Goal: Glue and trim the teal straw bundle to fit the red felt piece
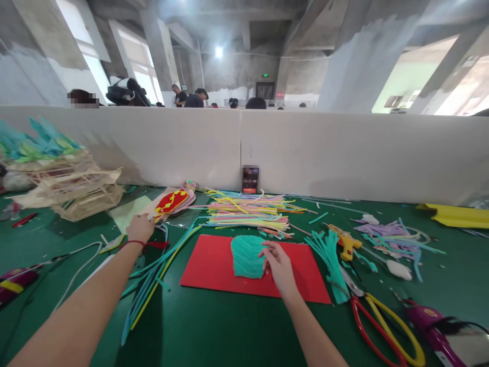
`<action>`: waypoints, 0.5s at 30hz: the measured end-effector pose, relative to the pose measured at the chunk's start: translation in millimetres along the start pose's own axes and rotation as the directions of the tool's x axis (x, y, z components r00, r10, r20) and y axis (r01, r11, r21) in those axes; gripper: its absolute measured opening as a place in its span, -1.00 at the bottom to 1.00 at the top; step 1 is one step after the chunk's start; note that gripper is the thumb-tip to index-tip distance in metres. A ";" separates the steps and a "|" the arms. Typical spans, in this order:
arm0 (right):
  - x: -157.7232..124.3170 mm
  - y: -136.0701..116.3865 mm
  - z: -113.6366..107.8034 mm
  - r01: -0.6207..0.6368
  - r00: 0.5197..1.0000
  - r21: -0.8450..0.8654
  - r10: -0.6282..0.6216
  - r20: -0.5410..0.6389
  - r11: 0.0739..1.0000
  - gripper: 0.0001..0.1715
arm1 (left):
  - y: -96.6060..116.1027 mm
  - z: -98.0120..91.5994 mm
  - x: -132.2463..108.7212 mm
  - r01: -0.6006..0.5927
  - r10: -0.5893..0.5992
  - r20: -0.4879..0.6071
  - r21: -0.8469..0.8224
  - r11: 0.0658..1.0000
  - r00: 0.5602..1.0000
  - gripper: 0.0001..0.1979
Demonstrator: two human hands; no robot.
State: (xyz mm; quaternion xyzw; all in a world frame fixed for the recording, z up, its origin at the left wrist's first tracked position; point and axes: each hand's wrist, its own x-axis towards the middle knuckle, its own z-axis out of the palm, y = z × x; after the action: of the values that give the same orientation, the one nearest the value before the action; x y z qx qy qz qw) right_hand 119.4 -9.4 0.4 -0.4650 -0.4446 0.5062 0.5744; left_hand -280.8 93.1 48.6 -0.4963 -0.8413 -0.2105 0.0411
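Note:
On the red board [214, 265] lies a flat teal piece [247, 257] made of narrow strips laid side by side. My right hand [279, 265] is at its right edge, fingers bent and apart, the fingertips touching or nearly touching it. My left hand [140, 228], a red string at the wrist, reaches to the far left. Its fingers are closed at the near end of a pale pink piece with a red and yellow decoration [171, 202]; the exact grip is partly hidden. Teal and yellow strips [153, 285] lie beside the left forearm.
Behind the board is a pile of coloured strips [248, 211]. To the right lie a teal bundle [332, 265], a yellow glue gun [346, 244], scissors [376, 318] and a purple tool [430, 323]. A paper-and-frame construction [84, 188] stands left. A white partition [324, 153] closes the back.

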 end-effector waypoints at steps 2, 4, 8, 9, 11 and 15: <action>1.0 -1.5 -1.4 -0.001 1.000 -0.005 0.001 -0.006 1.000 -0.55 | 9.4 2.8 -4.8 0.025 -0.027 -0.052 -0.033 0.999 0.998 -0.70; 1.9 -2.7 -3.1 -0.005 1.000 -0.008 0.005 -0.017 1.000 -0.53 | 28.0 6.9 -10.6 -0.051 0.043 -0.086 -0.092 0.994 0.995 -0.64; 3.0 -1.7 -5.5 -0.018 0.999 -0.053 0.015 -0.052 0.998 -0.50 | 84.4 23.5 -29.6 -0.298 0.276 -0.123 -0.224 0.928 0.953 -0.64; 2.9 -0.5 -5.6 -0.018 0.998 -0.072 0.014 -0.053 0.997 -0.51 | 100.2 29.6 -36.5 -0.345 0.322 -0.126 -0.257 0.903 0.938 -0.64; 2.4 2.8 -5.3 -0.007 0.999 -0.122 0.002 -0.042 0.993 -0.55 | 131.2 43.4 -53.1 -0.396 0.370 -0.140 -0.325 0.859 0.918 -0.65; 2.8 8.5 -4.9 0.034 0.999 -0.262 -0.041 -0.021 0.965 -0.60 | 179.4 71.6 -90.1 -0.435 0.399 -0.179 -0.455 0.777 0.899 -0.65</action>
State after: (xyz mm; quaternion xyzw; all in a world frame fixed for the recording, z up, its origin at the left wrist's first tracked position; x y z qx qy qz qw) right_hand 123.1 -6.6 -8.7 -0.5349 -0.5085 0.4260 0.5233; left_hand -72.5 122.9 14.7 -0.6563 -0.6283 -0.4177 -0.0083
